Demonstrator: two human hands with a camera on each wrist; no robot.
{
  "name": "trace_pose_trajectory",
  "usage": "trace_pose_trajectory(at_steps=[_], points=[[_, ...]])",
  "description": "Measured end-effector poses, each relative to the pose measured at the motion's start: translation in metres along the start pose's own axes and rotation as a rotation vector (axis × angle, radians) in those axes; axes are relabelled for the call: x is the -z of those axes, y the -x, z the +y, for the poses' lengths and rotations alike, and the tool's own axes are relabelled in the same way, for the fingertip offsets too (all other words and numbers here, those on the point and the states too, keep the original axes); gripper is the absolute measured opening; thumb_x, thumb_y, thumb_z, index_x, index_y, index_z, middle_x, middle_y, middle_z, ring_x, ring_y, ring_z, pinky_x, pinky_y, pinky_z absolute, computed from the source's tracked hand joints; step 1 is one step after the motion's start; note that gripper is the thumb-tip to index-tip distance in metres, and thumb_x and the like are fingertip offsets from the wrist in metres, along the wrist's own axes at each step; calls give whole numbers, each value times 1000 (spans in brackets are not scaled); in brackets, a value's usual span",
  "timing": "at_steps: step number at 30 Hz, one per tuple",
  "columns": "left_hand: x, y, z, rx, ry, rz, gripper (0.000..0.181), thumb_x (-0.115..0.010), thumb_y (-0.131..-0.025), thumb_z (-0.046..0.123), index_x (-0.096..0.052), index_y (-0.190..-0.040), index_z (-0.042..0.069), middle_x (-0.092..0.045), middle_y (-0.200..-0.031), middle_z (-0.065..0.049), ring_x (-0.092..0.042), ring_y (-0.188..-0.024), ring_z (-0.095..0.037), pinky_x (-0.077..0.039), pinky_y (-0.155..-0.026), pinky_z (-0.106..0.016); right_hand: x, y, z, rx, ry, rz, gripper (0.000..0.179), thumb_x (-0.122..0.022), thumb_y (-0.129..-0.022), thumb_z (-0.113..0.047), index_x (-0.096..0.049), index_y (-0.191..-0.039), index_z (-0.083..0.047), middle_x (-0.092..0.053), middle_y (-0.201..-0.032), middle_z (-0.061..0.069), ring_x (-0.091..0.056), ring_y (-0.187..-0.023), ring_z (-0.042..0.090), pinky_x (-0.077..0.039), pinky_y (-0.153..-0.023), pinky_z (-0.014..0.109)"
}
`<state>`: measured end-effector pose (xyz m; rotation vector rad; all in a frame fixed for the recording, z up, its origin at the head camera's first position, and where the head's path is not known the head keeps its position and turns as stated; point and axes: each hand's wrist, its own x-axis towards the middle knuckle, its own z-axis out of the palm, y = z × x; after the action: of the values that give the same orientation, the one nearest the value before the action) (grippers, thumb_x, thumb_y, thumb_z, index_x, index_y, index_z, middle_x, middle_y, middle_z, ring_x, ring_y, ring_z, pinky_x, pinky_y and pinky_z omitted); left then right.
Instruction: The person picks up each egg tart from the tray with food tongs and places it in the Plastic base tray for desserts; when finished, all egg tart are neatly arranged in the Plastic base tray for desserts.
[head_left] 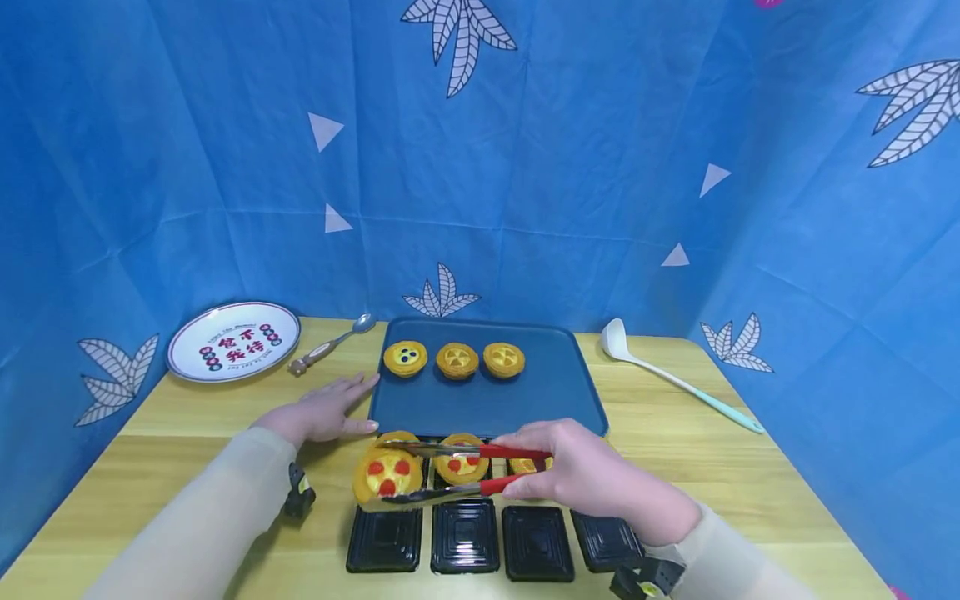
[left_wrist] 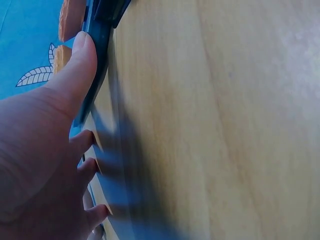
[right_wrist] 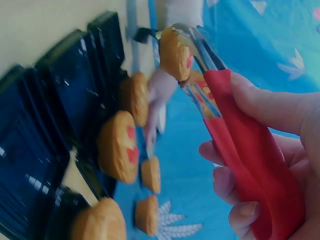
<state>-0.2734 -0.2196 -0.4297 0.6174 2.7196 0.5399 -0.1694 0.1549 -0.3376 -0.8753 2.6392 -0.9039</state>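
Note:
My right hand grips red-handled tongs. Pinched between the metal tips is a tart with red pieces on top, raised over the left end of the back row of small black trays. Other tarts sit in that row, among them one with red topping and one with orange topping, partly hidden by the tongs. My left hand lies with fingers outstretched at the left edge of the blue tray; its thumb touches the tray's side in the left wrist view.
Three tarts stand on the blue tray's far left part. Several small black trays line the front. A white plate and a spoon lie at left, a ladle at right. Blue cloth hangs behind.

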Motion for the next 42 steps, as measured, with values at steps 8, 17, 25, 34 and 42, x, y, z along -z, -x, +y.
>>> trace_pose_trajectory(at_steps=[8, 17, 25, 34, 42], points=[[4, -1, 3, 3, -21, 9, 92, -56, -93, 61, -16, -159, 10, -14, -159, -29, -14, -141, -54, -15, -108, -72, -20, 9, 1, 76, 112, -37, 48, -83, -79, -39, -73, -122, -21, -68, -108, -15, -61, -91, 4, -54, -75, 27], [1, -5, -2, 19, -24, 14, 94, -57, -92, 62, -14, -160, 13, -12, -160, -26, -12, -143, -52, -12, -110, -70, -32, 11, 6, 81, 158, -28, 50, -81, -79, -45, -72, -123, -23, -68, -111, -16, -63, -97, 6, -54, -79, 28], [-3, -8, -9, 5, -9, 27, 97, -57, -90, 65, -14, -159, 12, -11, -161, -25, -11, -143, -52, -10, -110, -71, -19, 13, 1, 46, 89, -44, 60, -83, -76, -47, -67, -130, -25, -66, -110, -16, -60, -92, 10, -54, -73, 30], [-1, -3, -5, -6, -27, 16, 95, -56, -90, 65, -15, -160, 13, -12, -160, -27, -12, -142, -53, -11, -110, -71, 51, -2, 18, -80, 53, 281, 63, -86, -78, -33, -63, -134, -13, -65, -109, 1, -50, -73, 22, -44, -55, 32], [-8, -8, -11, -13, -27, 36, 95, -57, -90, 64, -16, -159, 14, -13, -160, -24, -13, -142, -52, -13, -110, -70, 84, -28, 95, -312, 155, 310, 72, -82, -81, -40, -58, -136, 0, -64, -114, 18, -56, -90, 31, -49, -64, 35]])
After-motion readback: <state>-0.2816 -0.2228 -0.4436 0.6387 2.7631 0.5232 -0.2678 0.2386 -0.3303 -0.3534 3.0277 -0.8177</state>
